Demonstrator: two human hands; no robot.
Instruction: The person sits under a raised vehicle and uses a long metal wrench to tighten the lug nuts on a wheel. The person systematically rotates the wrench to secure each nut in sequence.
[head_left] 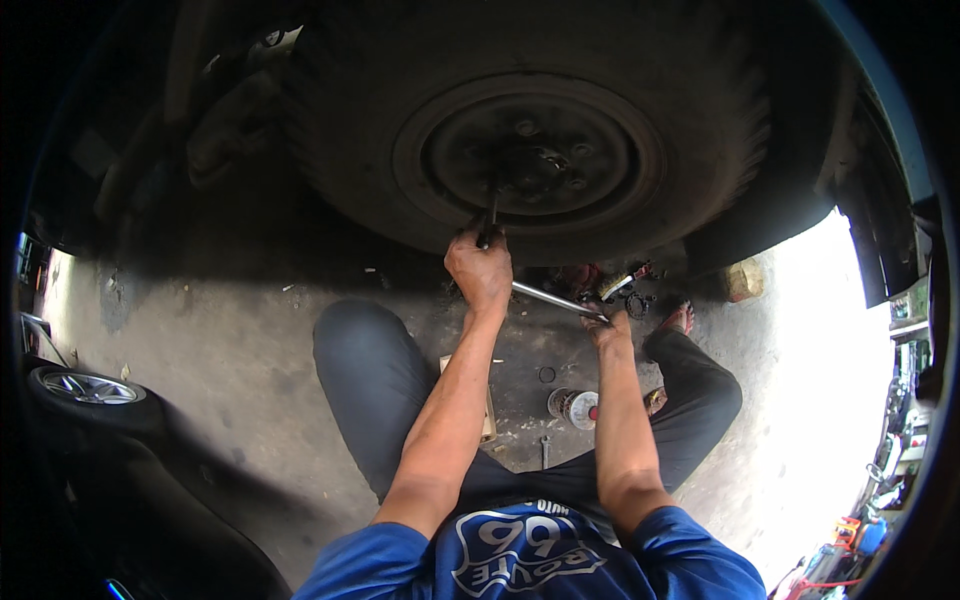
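A large dark tyre (340, 140) on a steel wheel fills the upper middle, its hub (530, 170) and several wheel nuts dim in shadow. Just below it, my left hand (480, 268) is wrapped round the joint of a socket wrench. The wrench's dark shaft (493, 205) runs up from that fist to the hub; shadow hides where its end meets the hub. From the same fist a shiny metal handle (550, 296) slants down to the right. My right hand (610, 328) is closed round the handle's far end.
Between my legs lie a round can (578, 408), a small spanner (546, 450), a dark ring (546, 375) and a shallow box (488, 415) partly behind my left arm. Loose dark parts (636, 305) and a block (743, 280) lie right of the handle. Another wheel (92, 388) is at far left.
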